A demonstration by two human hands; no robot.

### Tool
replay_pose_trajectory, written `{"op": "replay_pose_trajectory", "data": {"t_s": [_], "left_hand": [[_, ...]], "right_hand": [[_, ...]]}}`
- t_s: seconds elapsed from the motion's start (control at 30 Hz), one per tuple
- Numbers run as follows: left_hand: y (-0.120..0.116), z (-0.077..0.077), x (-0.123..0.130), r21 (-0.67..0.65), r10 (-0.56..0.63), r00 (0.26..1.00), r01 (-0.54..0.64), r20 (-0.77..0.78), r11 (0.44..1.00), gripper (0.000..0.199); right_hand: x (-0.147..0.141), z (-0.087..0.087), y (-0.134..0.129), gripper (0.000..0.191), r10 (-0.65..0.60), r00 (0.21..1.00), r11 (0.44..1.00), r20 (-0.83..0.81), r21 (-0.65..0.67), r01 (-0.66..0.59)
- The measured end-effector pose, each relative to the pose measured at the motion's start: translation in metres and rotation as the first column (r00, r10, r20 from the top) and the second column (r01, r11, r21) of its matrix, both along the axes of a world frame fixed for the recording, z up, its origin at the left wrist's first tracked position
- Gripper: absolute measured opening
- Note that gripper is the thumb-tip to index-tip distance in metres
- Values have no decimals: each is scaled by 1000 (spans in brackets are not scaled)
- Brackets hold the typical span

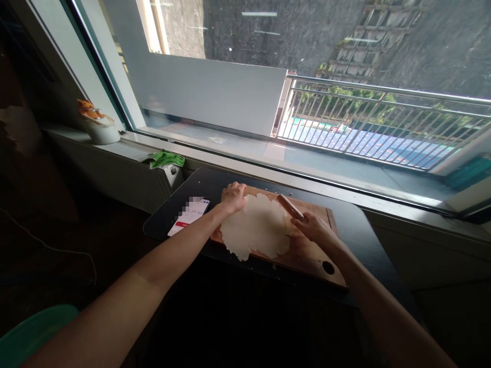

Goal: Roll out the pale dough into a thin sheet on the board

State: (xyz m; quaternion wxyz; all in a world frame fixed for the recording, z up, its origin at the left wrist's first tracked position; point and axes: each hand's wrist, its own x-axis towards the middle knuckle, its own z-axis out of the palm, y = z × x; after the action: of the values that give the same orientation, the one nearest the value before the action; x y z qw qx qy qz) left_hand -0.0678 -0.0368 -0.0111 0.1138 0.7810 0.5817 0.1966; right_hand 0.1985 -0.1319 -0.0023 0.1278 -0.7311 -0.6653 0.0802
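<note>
A thin, ragged-edged sheet of rolled dough (255, 225) covers the left and middle of a wooden cutting board (307, 255). My right hand (312, 226) is closed around one end of a wooden rolling pin (290, 207), whose free end points up and left over the dough's right edge. At the board's far left corner, my left hand (233, 198) rests with bent fingers by the upper left edge of the dough. Whether those fingers grip the dough or the board is hard to see.
The board lies on a small dark table (353, 220) by the window. A phone (188, 217) showing a timer lies left of the board. A green cloth (166, 159) and a white pot (103, 130) sit on the radiator. A green basin (38, 327) stands lower left.
</note>
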Motion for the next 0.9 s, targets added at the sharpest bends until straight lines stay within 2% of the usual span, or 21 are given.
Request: {"op": "replay_pose_trajectory", "data": {"t_s": [0.07, 0.13, 0.2, 0.3, 0.4, 0.53, 0.63, 0.73, 0.8, 0.9], "left_hand": [[-8, -7, 3, 115, -104, 992, 112, -77, 987, 30], [-18, -17, 2, 150, -232, 966, 247, -113, 957, 23], [-26, -28, -4, 161, -263, 957, 281, -123, 946, 20], [-35, -38, -14, 160, -201, 976, 213, -89, 964, 21], [-41, -40, -15, 127, -130, 989, 137, -64, 982, 25], [-49, -41, -5, 111, -30, 999, 34, -38, 993, 30], [-52, -42, -1, 115, -30, 1000, 31, -8, 993, 28], [-54, -42, -2, 126, -31, 999, 28, 23, 992, 27], [-56, -43, -3, 130, -28, 999, 23, 42, 991, 28], [-57, -43, -3, 127, -32, 997, 24, 63, 992, 27]], "right_hand": [[6, 6, -4, 37, 64, 996, 998, 62, 2, -64], [10, 8, -7, 41, 110, 983, 994, 145, -1, -111], [10, 7, -9, 41, 132, 966, 991, 220, -30, -129], [-4, 5, -5, 42, 127, 951, 992, 280, -15, -128], [-37, 1, 7, 43, 92, 959, 993, 269, 46, -108], [-75, -7, 35, 50, 12, 983, 1000, 186, -30, -7], [-69, -8, 63, 47, 17, 978, 998, 207, -66, -4], [-51, -6, 83, 44, -10, 965, 1000, 263, -16, 15], [-49, -11, 79, 45, 4, 962, 1000, 272, -3, -3], [-62, -24, 58, 50, 100, 965, 995, 243, -24, -97]]}}
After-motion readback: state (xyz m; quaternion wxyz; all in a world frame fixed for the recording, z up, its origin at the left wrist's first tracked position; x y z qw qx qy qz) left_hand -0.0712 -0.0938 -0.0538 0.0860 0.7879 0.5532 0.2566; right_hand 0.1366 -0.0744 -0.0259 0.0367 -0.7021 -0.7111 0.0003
